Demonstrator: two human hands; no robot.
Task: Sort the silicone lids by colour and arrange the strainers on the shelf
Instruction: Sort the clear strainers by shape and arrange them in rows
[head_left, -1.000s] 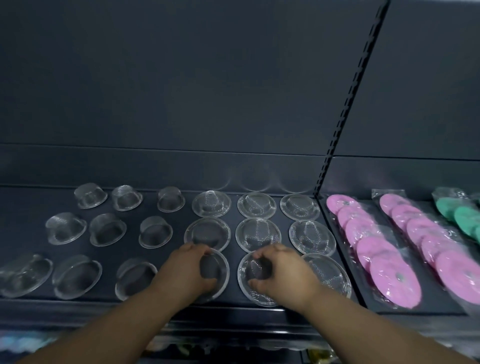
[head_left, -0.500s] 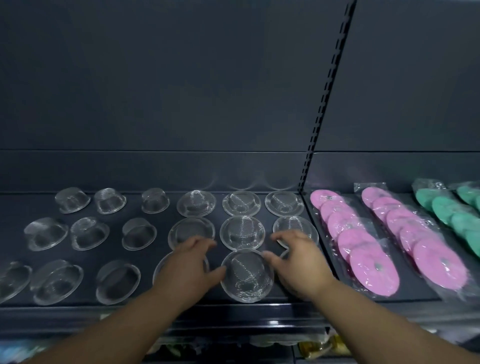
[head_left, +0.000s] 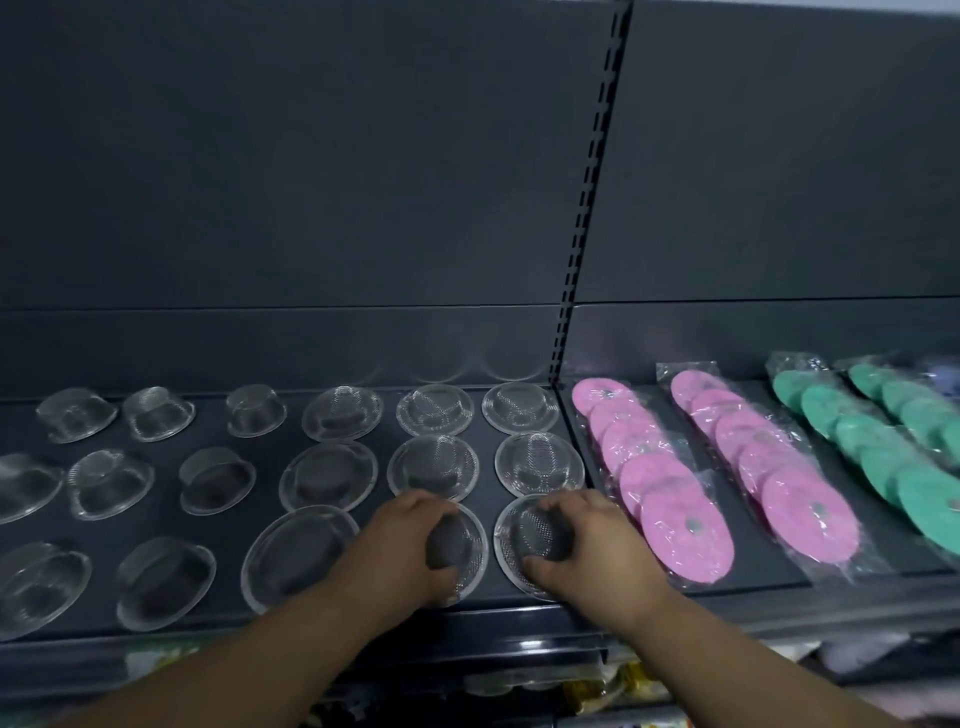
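Several round mesh strainers lie in rows on the dark shelf. My left hand grips the dome of the front-row middle strainer. My right hand grips the front-row right strainer, thumb and fingers curled round its dome. To their left lies a wide flat strainer. On the right shelf bay, pink silicone lids lie overlapped in two bagged rows, a second pink row beside the first. Green lids follow further right.
Deeper cup-shaped strainers fill the left part of the shelf. A slotted upright divides the two bays. A purple item shows at the far right. Packaged goods sit on the lower shelf under my arms.
Both hands have shifted one strainer to the right along the front row: the left hand from the wide left strainer to the middle one, the right hand onto the rightmost one.
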